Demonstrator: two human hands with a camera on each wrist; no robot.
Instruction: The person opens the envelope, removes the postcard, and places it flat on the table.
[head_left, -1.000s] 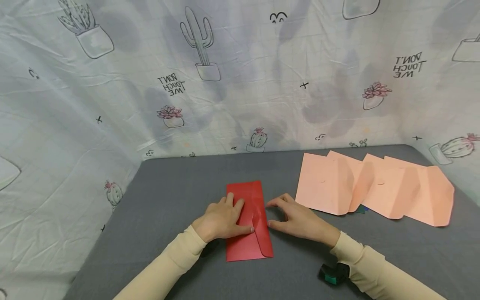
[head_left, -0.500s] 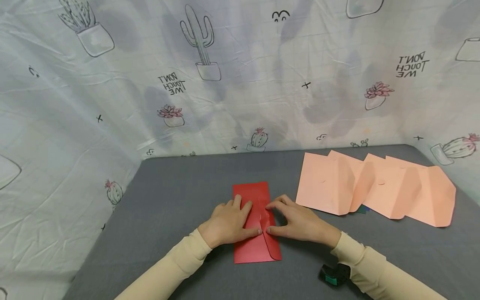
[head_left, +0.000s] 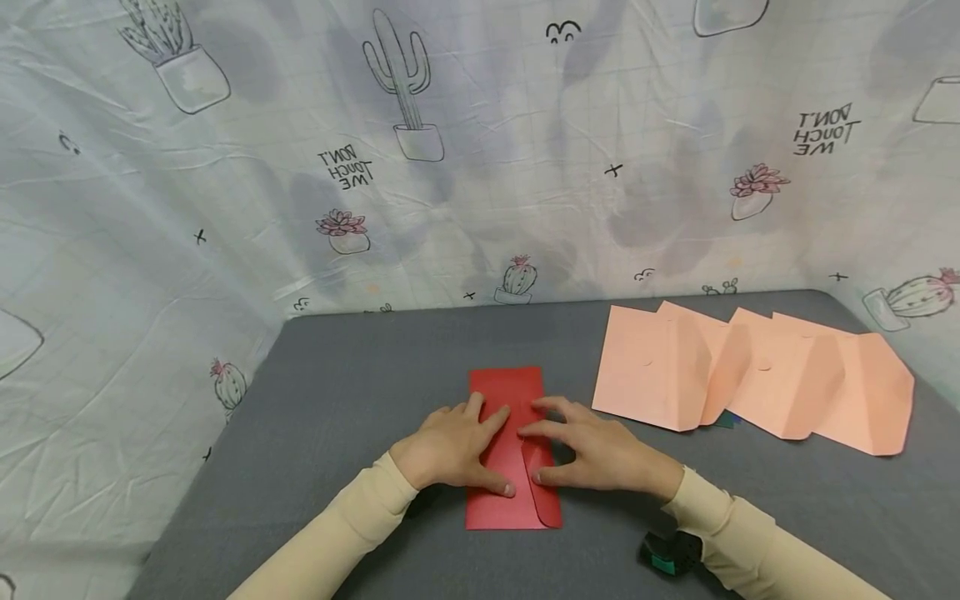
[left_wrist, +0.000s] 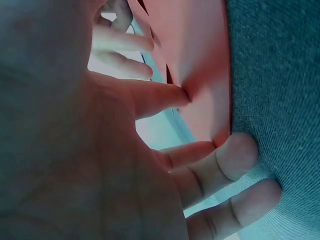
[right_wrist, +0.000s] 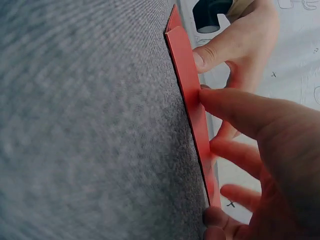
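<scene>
A red envelope [head_left: 510, 454] lies lengthwise on the grey table, its long flap [head_left: 546, 504] folded over along the right side. My left hand [head_left: 442, 450] rests on its left half with fingers spread, the thumb low near the flap's edge. From the other side my right hand [head_left: 600, 450] touches the flap with thumb and fingertips, fingers loosely bent. The left wrist view shows fingertips at the border of the envelope [left_wrist: 205, 45], two of them over the cloth. In the right wrist view, the right thumb presses the envelope [right_wrist: 187, 70] near its edge.
Several peach envelopes [head_left: 637, 367] overlap in a row at the table's back right, flaps raised. A small dark green piece [head_left: 726, 419] peeks from under them. A black wrist device [head_left: 667, 554] sits below the right cuff. A printed curtain [head_left: 480, 208] encloses the grey table [head_left: 360, 375].
The red envelope has shifted slightly right with my left hand. My right hand has moved from beside the envelope onto its flap, which now lies flatter. My left thumb has slid lower.
</scene>
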